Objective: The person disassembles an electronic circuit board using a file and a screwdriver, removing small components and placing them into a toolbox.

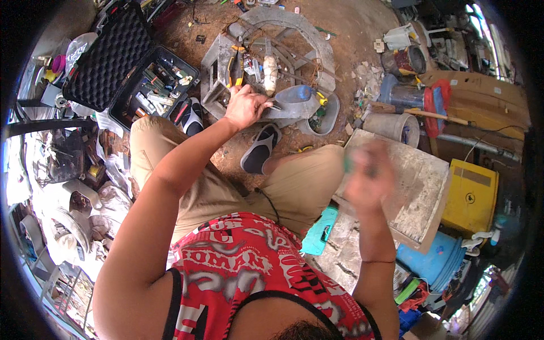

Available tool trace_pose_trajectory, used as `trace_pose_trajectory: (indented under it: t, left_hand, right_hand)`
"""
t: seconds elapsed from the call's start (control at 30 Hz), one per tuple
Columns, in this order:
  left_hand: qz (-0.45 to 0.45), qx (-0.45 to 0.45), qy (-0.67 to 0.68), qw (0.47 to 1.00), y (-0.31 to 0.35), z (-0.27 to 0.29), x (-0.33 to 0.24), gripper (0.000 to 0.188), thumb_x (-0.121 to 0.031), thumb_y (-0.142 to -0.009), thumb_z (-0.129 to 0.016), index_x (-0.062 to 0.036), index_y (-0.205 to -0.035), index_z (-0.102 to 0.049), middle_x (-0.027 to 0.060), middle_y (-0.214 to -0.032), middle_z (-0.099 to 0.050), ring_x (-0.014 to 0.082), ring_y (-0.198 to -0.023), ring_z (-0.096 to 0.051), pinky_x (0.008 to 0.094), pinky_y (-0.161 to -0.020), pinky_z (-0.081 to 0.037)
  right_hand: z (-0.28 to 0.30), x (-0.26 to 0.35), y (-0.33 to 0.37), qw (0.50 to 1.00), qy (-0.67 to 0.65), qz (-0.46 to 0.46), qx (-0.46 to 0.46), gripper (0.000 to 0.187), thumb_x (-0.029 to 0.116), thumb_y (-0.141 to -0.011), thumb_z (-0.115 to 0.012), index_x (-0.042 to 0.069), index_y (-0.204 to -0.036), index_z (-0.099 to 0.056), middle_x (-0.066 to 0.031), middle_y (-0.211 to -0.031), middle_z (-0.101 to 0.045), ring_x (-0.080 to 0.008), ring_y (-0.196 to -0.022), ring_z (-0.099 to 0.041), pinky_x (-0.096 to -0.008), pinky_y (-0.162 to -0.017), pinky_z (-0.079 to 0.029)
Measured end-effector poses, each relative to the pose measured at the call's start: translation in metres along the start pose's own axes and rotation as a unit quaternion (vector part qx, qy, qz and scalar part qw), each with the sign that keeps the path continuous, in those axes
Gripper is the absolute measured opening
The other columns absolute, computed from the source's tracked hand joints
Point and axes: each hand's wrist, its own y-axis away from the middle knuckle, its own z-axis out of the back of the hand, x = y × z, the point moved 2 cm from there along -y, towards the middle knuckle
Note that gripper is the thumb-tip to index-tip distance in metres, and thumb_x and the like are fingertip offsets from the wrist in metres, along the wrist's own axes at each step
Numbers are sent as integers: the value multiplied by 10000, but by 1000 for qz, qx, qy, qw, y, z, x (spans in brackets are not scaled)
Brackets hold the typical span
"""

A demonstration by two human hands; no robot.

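My left hand (247, 107) is closed over the near edge of a round grey metal frame (294, 20) on the ground. A small metallic end shows by its thumb; what the fingers hold is hidden. Just beyond its knuckles lie pliers (237, 67) with yellow and black handles. To their right is a long tool with a pale wrapped handle (270, 73). A blue oval piece (296, 94) lies right of the left hand. Over my right knee, beside a worn pale board (416, 190), my right hand (371, 175) is smeared by motion. Something dark and green shows at its fingers, too blurred to name.
An open black foam-lined case (116, 65) with small parts stands at left. A grey plastic tub (324, 119) is by the frame. On the right are a bucket (391, 127), a yellow case (467, 195) and a blue drum (436, 258). A teal case (320, 231) lies beside my thigh.
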Motion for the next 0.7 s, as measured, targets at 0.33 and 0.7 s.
trace_pose_trajectory:
  t: [0.33,0.7]
  left_hand:
    - [5,4,-18,1000,6,-2,7,252,-407,-882,-597,-184,-827,-701,0,-776,-684,207,-847,-527,409,-823,-339]
    - [0,39,-33,999,5,6,8,212,-380,-870,-621,-193,-881,-720,-20,-831,-694,206,-865,-517,414,-807,-337]
  right_hand:
    - [16,17,-31,982,-107,-106,-110,535,255,-941,-589,-29,-1371,-447,-84,-934,-634,-142,-815,-584,-265,-741,-482]
    - [-30,-5,-19,950,-216,-225,-9,497,42,-865,-639,3,-1336,-487,-6,-867,-584,-126,-793,-576,-265,-715,-476]
